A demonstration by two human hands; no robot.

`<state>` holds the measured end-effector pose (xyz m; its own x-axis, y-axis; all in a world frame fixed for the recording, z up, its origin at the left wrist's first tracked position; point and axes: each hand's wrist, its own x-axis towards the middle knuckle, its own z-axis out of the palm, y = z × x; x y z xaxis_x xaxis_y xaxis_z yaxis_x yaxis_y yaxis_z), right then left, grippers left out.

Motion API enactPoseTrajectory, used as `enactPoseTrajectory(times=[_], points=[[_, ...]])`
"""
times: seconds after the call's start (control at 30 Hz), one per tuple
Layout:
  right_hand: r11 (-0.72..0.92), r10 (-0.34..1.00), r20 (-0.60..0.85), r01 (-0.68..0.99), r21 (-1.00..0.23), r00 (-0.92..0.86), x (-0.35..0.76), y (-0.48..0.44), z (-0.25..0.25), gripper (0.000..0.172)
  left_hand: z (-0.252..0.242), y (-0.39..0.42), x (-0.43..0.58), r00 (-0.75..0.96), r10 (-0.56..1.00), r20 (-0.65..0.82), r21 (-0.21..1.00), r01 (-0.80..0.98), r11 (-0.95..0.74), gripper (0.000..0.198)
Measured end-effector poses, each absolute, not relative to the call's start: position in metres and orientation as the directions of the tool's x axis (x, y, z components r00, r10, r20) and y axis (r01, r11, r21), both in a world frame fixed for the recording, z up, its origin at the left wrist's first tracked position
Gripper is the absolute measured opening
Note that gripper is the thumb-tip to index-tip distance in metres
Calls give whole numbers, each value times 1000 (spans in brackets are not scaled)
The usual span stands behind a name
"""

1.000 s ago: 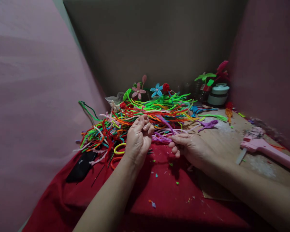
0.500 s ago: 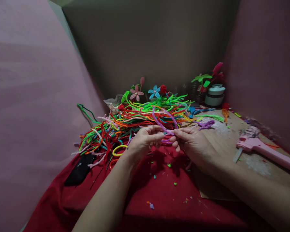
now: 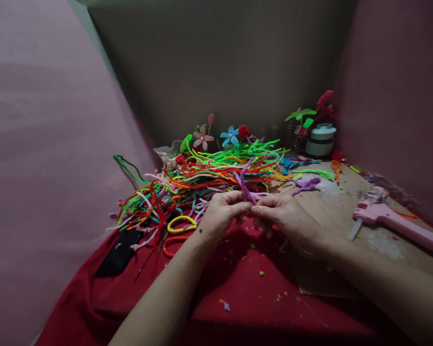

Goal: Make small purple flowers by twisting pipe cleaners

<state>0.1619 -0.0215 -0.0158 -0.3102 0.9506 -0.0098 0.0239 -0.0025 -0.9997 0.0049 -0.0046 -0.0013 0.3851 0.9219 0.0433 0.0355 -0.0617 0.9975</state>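
Observation:
Both hands meet over the red cloth, pinching a purple pipe cleaner (image 3: 244, 185) whose bent ends rise above the fingers. My left hand (image 3: 225, 210) grips it between thumb and forefinger. Fingertips of my right hand (image 3: 279, 214) close on the same piece, close against the left thumb; its lower part is hidden by the fingers. Just beyond lies a large heap of coloured pipe cleaners (image 3: 209, 173). Scissors with a yellow and orange handle (image 3: 182, 224) rest left of my left hand, partly behind the wrist.
A pink glue gun (image 3: 397, 223) lies on the cardboard (image 3: 321, 211) at right. A black phone (image 3: 119, 254) is on the red cloth (image 3: 245, 298) at left. Pipe-cleaner flowers (image 3: 202, 138) and a lidded jar (image 3: 320, 140) stand at the back. A purple twisted piece (image 3: 306, 185) lies on the cardboard.
The purple pipe cleaner's wide open loop has turned and narrowed, its two ends now close together and crossing. My hands have drawn slightly nearer each other.

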Motion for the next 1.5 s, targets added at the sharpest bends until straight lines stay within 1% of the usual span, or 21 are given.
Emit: enactPoseTrajectory(times=[0.07, 0.2, 0.27, 0.33, 0.37, 0.43, 0.5, 0.57, 0.63, 0.73, 0.8, 0.87, 0.97, 1.13, 1.23, 1.33, 1.43, 1.5], points=[[-13, 942, -31, 54, -998, -334, 162, -21, -15, 27, -1, -4, 4, 410, 911, 36, 998, 36, -55, 24], [-60, 912, -77, 54, -997, -402, 165, -18, -17, 25, 0, -5, 3, 463, 886, 16, 998, 46, -42, 26], [-89, 890, -111, 69, -994, -443, 166, -17, -19, 25, -1, -6, 4, 452, 892, 27, 996, 63, -62, 26], [-123, 873, -140, 67, -990, -468, 167, -15, -22, 24, -2, -7, 6, 405, 914, 40, 994, 79, -78, 24], [-144, 866, -143, 34, -989, -480, 167, -14, -23, 24, -2, -6, 6, 377, 925, 43, 994, 76, -77, 23], [-206, 842, -120, -108, -973, -525, 168, -12, -26, 23, -3, -5, 7, 340, 939, 52, 997, 38, -68, 23], [-290, 805, -77, -276, -916, -588, 170, -11, -28, 18, -5, -4, 6, 332, 940, 71, 997, -30, -64, 22], [-365, 773, -46, -385, -848, -633, 170, -9, -31, 12, -6, -3, 4, 346, 934, 88, 995, -78, -65, 21], [-399, 773, -37, -441, -804, -633, 170, -8, -33, 12, -7, -4, 4, 357, 930, 89, 994, -95, -59, 20], [-405, 806, -41, -500, -766, -590, 166, -8, -35, 8, -7, -5, 5, 356, 931, 85, 995, -81, -60, 19], [-409, 827, -59, -527, -745, -559, 163, -8, -35, 10, -6, -6, 6, 359, 929, 90, 996, -59, -74, 19], [-419, 843, -91, -541, -729, -530, 161, -9, -35, 15, -5, -8, 7, 368, 925, 94, 996, -43, -84, 20], [-412, 863, -117, -552, -725, -491, 160, -9, -36, 18, -5, -9, 9, 373, 922, 101, 994, -77, -78, 19], [-366, 893, -146, -499, -785, -426, 160, -9, -36, 19, -8, -8, 11, 307, 945, 111, 983, -173, -59, 19], [-325, 900, -123, -459, -827, -418, 161, -11, -34, 20, -8, -7, 10, 272, 957, 100, 987, -148, -61, 20], [-314, 889, -95, -445, -839, -447, 162, -13, -31, 19, -7, -6, 8, 244, 967, 72, 993, -109, -46, 21], [-343, 858, -123, -378, -860, -499, 162, -15, -28, 18, -5, -5, 6, 257, 966, 41, 998, -57, -27, 23], [-347, 857, -157, -324, -880, -491, 161, -17, -26, 19, -5, -5, 6, 271, 962, 45, 999, -41, -35, 23]])
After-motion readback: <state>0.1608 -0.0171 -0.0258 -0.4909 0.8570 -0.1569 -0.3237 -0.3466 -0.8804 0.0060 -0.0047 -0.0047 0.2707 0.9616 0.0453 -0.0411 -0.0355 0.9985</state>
